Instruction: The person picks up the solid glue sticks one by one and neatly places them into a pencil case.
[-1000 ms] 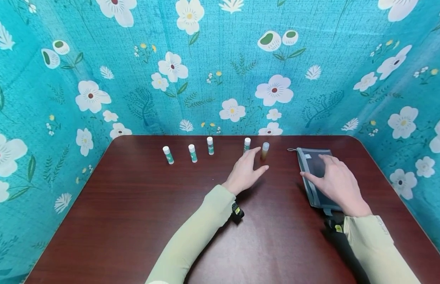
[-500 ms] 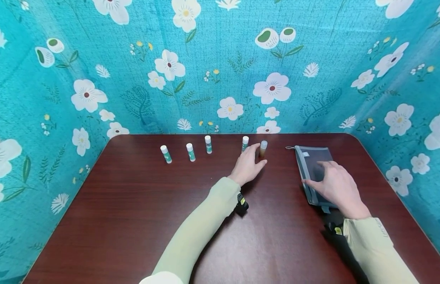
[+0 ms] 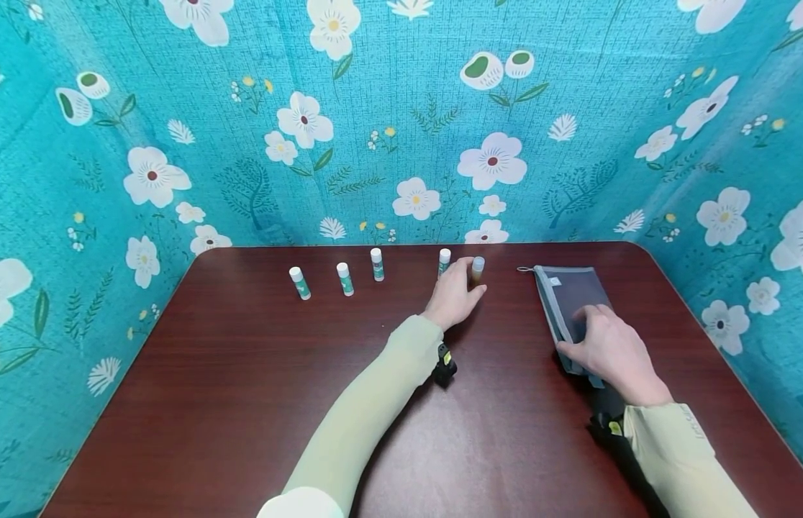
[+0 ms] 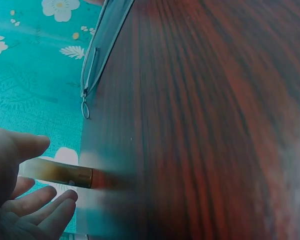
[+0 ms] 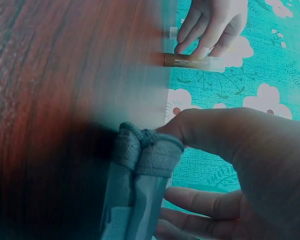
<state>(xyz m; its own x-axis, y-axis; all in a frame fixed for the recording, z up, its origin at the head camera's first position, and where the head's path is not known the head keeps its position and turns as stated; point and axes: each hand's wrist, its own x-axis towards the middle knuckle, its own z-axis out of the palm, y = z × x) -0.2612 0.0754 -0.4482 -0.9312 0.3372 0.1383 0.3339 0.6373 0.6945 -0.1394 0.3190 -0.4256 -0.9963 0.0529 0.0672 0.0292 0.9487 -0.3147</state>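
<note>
My left hand (image 3: pixel 452 293) reaches around an upright brown tube (image 3: pixel 477 269) with a pale translucent cap, likely a glue stick. In the left wrist view the thumb is apart from the tube (image 4: pixel 65 174), and the relaxed fingers lie on its other side, not closed round it. A white-capped, green-labelled glue stick (image 3: pixel 444 260) stands just left of that hand, its lower part hidden. Over the grey mesh zip pouch (image 3: pixel 570 288) hovers my right hand (image 3: pixel 615 352), its thumb by the zipped edge and its fingers loosely bent. Whether they touch the pouch (image 5: pixel 140 160) I cannot tell.
Several similar glue sticks stand to the left, among them a tilted-looking stick (image 3: pixel 300 283), a middle stick (image 3: pixel 345 279) and a farther stick (image 3: pixel 377 265). The dark brown table (image 3: pixel 246 388) ends at a blue flowered cloth (image 3: pixel 363 158) behind it.
My left hand has moved slightly away from me and closer round the brown tube. My right hand has come down a little toward the near part of the pouch, its fingers drawing back.
</note>
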